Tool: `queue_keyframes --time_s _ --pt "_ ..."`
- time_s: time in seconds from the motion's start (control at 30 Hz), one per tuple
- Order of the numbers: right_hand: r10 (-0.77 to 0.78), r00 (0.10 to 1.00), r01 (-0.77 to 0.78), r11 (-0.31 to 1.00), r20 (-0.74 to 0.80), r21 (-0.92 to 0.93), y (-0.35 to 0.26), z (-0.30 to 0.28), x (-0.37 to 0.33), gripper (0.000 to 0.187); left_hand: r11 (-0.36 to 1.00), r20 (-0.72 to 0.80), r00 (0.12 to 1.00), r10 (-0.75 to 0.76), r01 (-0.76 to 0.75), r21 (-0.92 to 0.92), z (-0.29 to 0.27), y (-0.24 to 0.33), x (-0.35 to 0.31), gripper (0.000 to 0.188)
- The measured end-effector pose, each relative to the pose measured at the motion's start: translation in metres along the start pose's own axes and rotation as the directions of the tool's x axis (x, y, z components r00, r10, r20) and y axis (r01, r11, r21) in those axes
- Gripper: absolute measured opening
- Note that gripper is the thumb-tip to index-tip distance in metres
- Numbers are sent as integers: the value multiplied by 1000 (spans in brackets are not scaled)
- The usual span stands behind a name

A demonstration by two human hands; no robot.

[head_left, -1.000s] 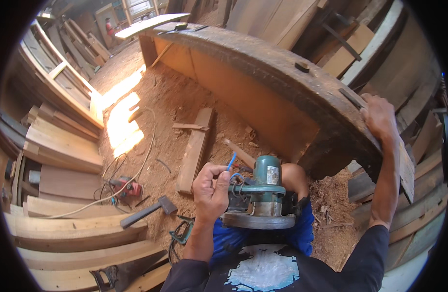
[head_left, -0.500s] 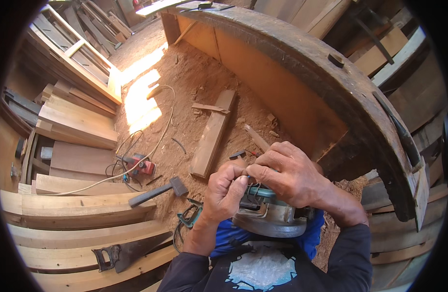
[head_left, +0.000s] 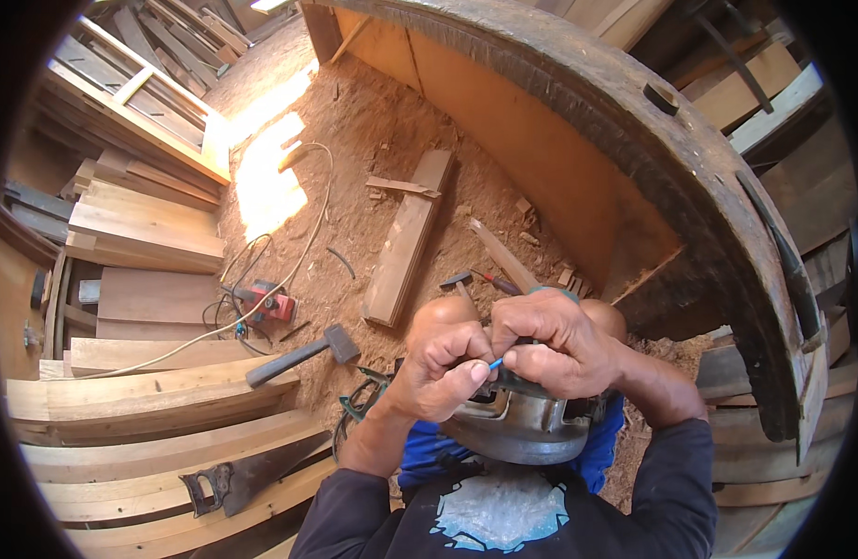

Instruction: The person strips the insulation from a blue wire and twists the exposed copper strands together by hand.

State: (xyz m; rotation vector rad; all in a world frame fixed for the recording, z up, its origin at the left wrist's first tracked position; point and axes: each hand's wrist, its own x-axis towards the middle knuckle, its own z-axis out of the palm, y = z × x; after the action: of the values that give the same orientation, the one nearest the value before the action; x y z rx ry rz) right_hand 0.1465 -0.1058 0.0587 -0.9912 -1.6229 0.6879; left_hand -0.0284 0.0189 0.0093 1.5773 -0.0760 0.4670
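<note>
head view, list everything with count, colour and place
wire: 1, blue, pinched at centre
round-based power tool: 1, grey, lower centre
large hammer: 1, grey, left centre
small hammer: 1, dark, above wire
screwdriver: 1, red and black, beside small hammer
corded power tool: 1, red, left
partly hidden tool: 1, green, left centre
cable: 1, beige, left
handsaw: 1, dark, lower left
timber boards: many, tan, left
plank: 1 or more, brown, upper centre
workbench: 1, brown, right
wooden frame: 1, pale, upper left
shirt: 1, black, bottom
left hand: 1, bare, centre
right hand: 1, bare, centre
</note>
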Motion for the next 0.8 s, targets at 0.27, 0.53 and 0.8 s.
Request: queue_keyframes --time_s 0.27,0.53,0.8 --pt "205 975 -224 896 92 383 5 -7 -13 12 964 52 993 -108 118 -238 12 10 0 21" --pt "-152 987 138 965 -45 -221 1 -23 -12 9 998 -133 991 -18 25 53 19 3 -1 19" --pt "-250 958 112 771 -137 -627 -13 -16 -28 30 987 -188 969 -159 157 -26 22 3 9 12"
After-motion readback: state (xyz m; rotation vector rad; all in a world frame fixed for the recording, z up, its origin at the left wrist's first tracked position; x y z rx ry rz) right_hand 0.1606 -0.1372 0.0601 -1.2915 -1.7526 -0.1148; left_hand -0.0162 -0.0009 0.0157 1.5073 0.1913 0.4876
